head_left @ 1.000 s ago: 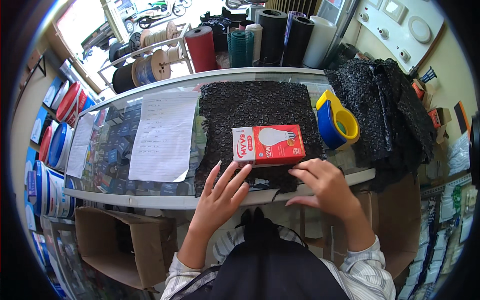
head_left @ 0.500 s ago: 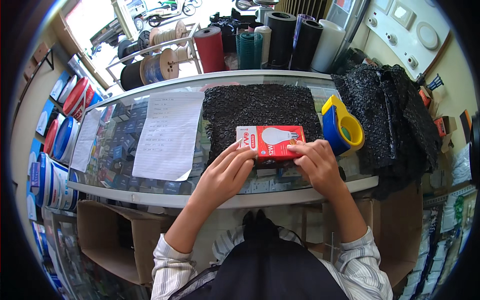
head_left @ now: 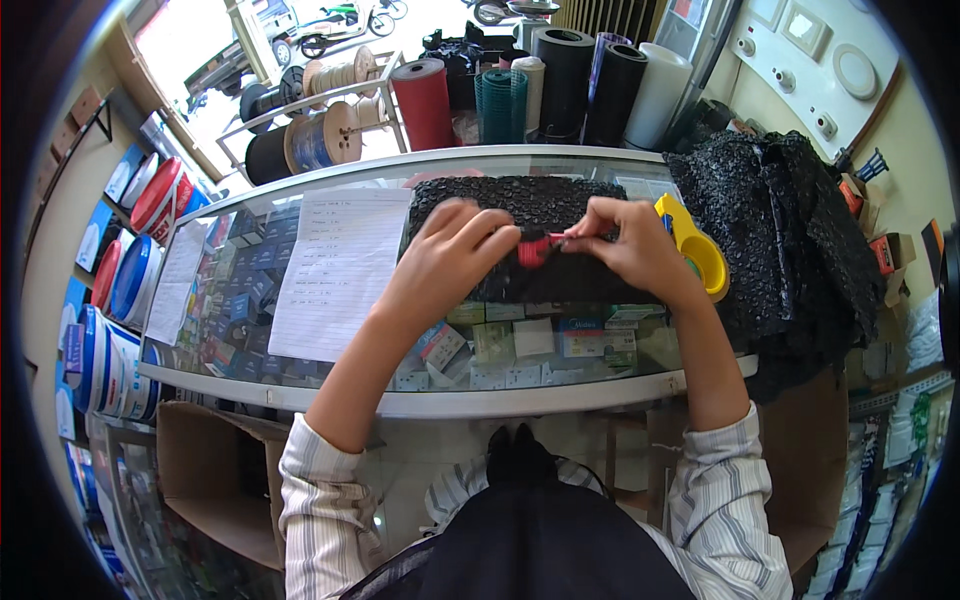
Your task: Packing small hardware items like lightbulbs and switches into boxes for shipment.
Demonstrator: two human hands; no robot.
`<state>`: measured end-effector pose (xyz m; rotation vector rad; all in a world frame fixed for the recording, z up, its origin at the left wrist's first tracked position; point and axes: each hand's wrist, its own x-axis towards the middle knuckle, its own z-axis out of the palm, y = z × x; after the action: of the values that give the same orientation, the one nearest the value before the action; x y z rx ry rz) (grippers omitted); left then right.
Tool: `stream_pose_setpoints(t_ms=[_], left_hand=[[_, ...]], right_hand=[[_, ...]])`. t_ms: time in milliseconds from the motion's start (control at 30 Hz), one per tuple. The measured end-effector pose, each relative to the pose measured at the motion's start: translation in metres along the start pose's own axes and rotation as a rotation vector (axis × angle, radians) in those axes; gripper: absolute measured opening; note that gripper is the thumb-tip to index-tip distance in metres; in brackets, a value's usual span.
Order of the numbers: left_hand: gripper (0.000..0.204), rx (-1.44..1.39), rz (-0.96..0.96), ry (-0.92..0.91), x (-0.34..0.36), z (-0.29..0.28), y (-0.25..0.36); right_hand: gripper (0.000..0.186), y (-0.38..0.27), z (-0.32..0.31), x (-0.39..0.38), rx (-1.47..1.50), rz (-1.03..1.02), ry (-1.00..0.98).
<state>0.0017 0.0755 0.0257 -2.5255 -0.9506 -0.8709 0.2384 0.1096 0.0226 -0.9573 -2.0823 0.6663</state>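
Note:
My left hand [head_left: 450, 250] curls over the black bubble wrap [head_left: 520, 192] and the red bulb box [head_left: 532, 253], which is mostly hidden by the wrap and fingers. My right hand [head_left: 630, 240] pinches at the wrap's edge where it meets the box, right of my left hand. The wrap is folded up around the box on the glass counter [head_left: 510, 400]. A yellow-and-blue tape dispenser [head_left: 708, 265] sits just right of my right hand, its lower part partly hidden by that hand.
Handwritten sheets [head_left: 330, 280] lie at the left. More black bubble wrap [head_left: 780, 230] is heaped at the right. Upright rolls [head_left: 420, 105] and cable spools [head_left: 322, 135] stand beyond the counter. Cardboard boxes [head_left: 220, 480] sit below, and paint buckets [head_left: 140, 265] line the left.
Both hands have moved up and away from me. The bulb box has been tipped over with the wrap's near part, uncovering glass at the counter's front and hiding most of the box.

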Motion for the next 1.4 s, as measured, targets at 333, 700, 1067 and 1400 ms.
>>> stream_pose_setpoints(t_ms=[333,700,1067,1400], left_hand=[[0.085,-0.063,-0.13,-0.2,0.003,0.035,0.013],[0.083,-0.149,-0.109,-0.279,0.006,0.034,0.003],[0.089,-0.152,-0.058,-0.41,0.013,0.011,0.008],[0.103,0.098,-0.073,-0.367,0.006,0.014,0.027]], right_hand=[[0.02,0.03,-0.006,0.041,0.181,0.234,-0.368],[0.072,-0.054,-0.013,-0.038,-0.685,-0.243,-0.004],[0.087,-0.027,0.034,-0.027,-0.649,-0.102,-0.126],[0.085,-0.006,0.011,0.026,-0.479,0.114,-0.493]])
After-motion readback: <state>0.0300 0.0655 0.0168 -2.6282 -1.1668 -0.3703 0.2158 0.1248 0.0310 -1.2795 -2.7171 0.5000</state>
